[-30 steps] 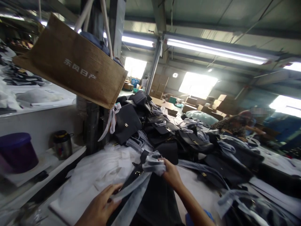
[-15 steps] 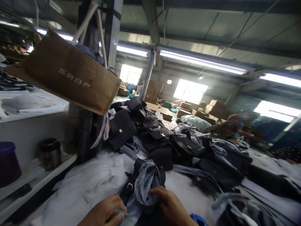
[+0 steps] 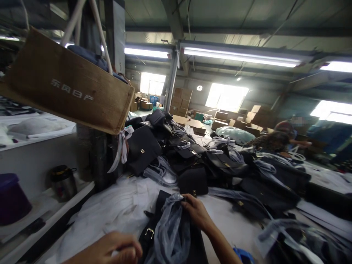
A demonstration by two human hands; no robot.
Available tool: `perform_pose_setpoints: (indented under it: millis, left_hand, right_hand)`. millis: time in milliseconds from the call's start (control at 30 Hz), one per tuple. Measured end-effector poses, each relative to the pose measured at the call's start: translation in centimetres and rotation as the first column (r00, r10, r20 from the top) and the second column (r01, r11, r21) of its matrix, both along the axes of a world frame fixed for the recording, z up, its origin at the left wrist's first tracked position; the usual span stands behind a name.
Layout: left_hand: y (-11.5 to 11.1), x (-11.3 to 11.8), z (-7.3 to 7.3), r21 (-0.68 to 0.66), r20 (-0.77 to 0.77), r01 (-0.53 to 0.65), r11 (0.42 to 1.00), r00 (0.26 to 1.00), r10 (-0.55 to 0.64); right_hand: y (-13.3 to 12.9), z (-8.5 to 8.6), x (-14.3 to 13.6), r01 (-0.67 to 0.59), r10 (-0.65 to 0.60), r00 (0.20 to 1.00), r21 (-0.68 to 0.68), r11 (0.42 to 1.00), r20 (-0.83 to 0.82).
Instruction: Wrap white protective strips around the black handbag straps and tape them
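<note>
A black bag with a gold buckle lies in front of me. On it rests a looped strap wrapped in clear plastic. My right hand pinches the top end of this wrapped strap between thumb and fingers. Left of the bag, my left hand is closed, its fingers curled; a small pale bit shows by the thumb, too little to name. White sheets of soft wrapping material lie beside and under that hand.
Several black bags are heaped beyond. A brown tote bag hangs at upper left. A steel flask and purple bucket stand at left. A blue object lies near my right forearm. Another person is at far right.
My right hand has moved up and away from me along the plastic-wrapped strap to its top end. My left hand has moved left and let go of the plastic. The view has shifted slightly.
</note>
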State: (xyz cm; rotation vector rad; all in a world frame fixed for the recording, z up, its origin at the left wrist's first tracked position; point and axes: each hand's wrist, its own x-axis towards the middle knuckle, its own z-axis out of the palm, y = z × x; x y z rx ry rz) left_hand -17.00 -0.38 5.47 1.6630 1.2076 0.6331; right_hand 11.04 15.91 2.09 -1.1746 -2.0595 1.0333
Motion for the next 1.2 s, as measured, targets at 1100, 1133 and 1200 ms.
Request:
perform_pose_setpoints:
  millis: [1100,1133,1200]
  left_hand:
    - [11.0,5.3,-6.7,0.099,0.117,-0.281,0.955,0.956,0.269]
    - [10.3,4.9,-6.5,0.097,0.104,-0.281,0.955,0.957,0.271]
    - [8.8,4.4,-6.3,0.089,0.087,-0.263,0.961,0.963,0.256]
  right_hand:
    - [-9.5,3.0,0.7,-0.601,0.432,0.728,0.192,0.776,0.533]
    - [-10.0,2.6,0.1,-0.656,0.447,0.674,0.198,0.729,0.588]
    - [-10.7,0.7,-1.5,-0.738,0.424,0.591,0.248,0.628,0.686]
